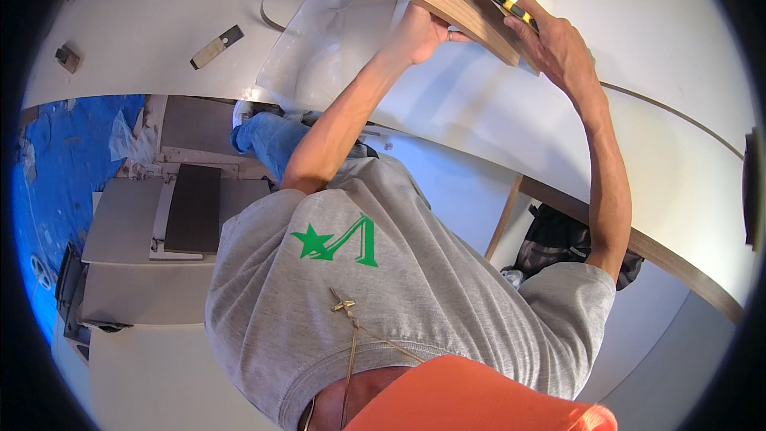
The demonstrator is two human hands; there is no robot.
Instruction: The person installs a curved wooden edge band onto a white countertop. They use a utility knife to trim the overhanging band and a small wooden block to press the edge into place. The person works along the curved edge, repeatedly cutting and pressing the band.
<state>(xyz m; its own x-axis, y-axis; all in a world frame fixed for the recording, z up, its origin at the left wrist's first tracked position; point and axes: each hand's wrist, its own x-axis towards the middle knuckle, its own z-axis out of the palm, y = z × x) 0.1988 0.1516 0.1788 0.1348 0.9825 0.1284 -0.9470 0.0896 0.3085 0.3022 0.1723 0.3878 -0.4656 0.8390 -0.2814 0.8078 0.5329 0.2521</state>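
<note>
Head view showed two hands at work above one white counter (159, 32): the left hand (423, 34) was closed on the lower side of one narrow, brown wood-grained board (467, 20), while the right hand (558, 44) pinched one slim yellow-and-black cutter (519, 14) at the board's far right end, though whether its tip touched could not be told. One thin, brownish looped strip (263, 8) and one crumpled clear plastic sheet (307, 48) lay left of the board, with one cream-and-black oblong tool (215, 48) and one small brown block (68, 58) farther left.
</note>
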